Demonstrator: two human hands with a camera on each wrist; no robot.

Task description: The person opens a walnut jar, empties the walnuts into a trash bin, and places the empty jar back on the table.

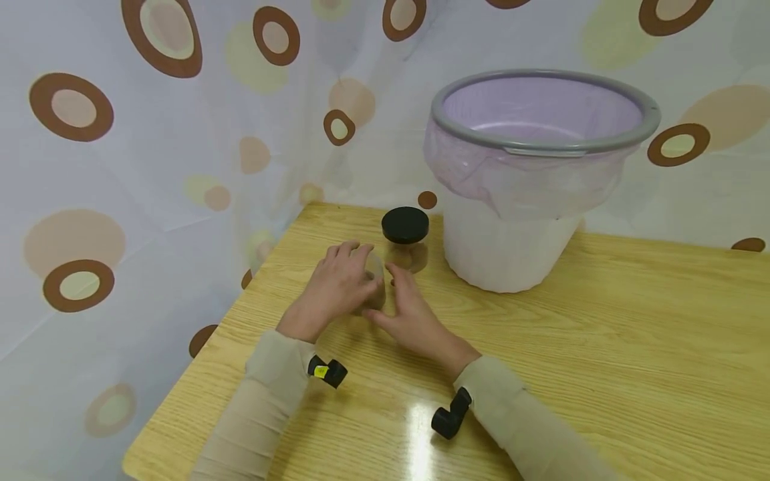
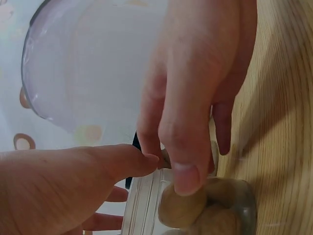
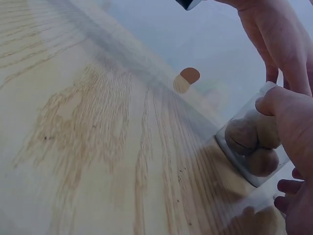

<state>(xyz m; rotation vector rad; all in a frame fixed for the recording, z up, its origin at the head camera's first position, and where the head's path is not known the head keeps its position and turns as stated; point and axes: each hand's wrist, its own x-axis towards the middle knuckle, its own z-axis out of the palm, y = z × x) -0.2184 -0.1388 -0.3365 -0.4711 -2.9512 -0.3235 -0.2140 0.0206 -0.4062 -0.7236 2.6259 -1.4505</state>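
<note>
A clear glass jar [image 1: 375,274] holding several round brown nut-like balls [image 3: 244,137] stands on the table between both hands. No lid shows on it; its threaded rim [image 2: 139,203] is bare. From above and the left, my left hand [image 1: 337,284] spans the jar's top, thumb at the rim and fingers over the far side. My right hand [image 1: 415,317] curves round the jar's right side, its thumb against the glass in both wrist views. Just behind stands a second jar [image 1: 415,257] with a black lid [image 1: 406,225] and similar brown contents.
A white bin [image 1: 505,254] with a grey rim and a pinkish liner bag stands at the back right of the wooden table [image 1: 631,347]. A patterned curtain [image 1: 198,160] hangs behind and to the left. The table's left edge runs close to the left arm.
</note>
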